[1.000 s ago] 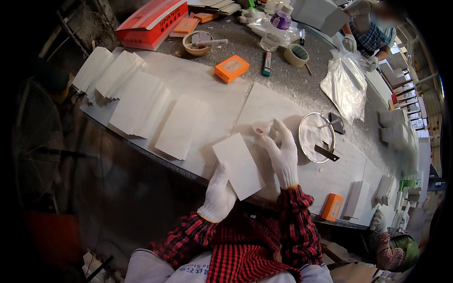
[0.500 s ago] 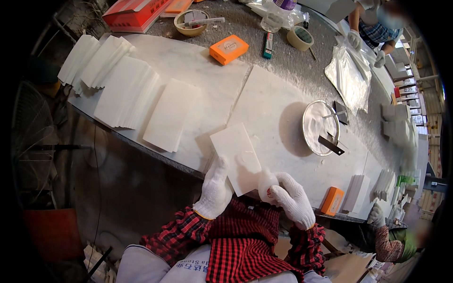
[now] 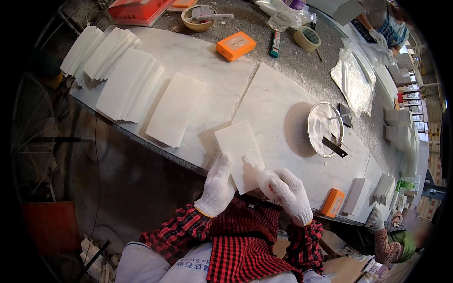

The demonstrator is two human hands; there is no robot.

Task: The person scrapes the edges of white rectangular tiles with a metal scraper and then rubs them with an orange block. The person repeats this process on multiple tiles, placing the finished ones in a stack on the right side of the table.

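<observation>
My left hand (image 3: 216, 186), in a white knit glove, grips a thin white stone tile (image 3: 239, 150) by its left edge. The tile is tilted over the front edge of the table. In my gloved right hand (image 3: 293, 195) is a small white squeeze bottle (image 3: 267, 182) with a red mark, its top end against or just over the tile's lower right part. I cannot tell whether it touches. Right of the tile, a round metal bowl (image 3: 310, 123) of white powder stands on the marble slab, with a dark flat blade (image 3: 335, 147) resting across its rim.
Stacked white tiles (image 3: 125, 87) line the left side, with a smaller pile (image 3: 174, 108) beside them. Orange boxes (image 3: 236, 45) (image 3: 333, 203), a tape roll (image 3: 307, 38) and clear plastic bags (image 3: 353, 80) lie about. Gloved co-workers' hands (image 3: 376, 219) show at the right.
The bottle in my right hand has shifted slightly up and tipped further over the tile. My left hand keeps its grip. The whole view has moved a little; the far co-worker's hands moved.
</observation>
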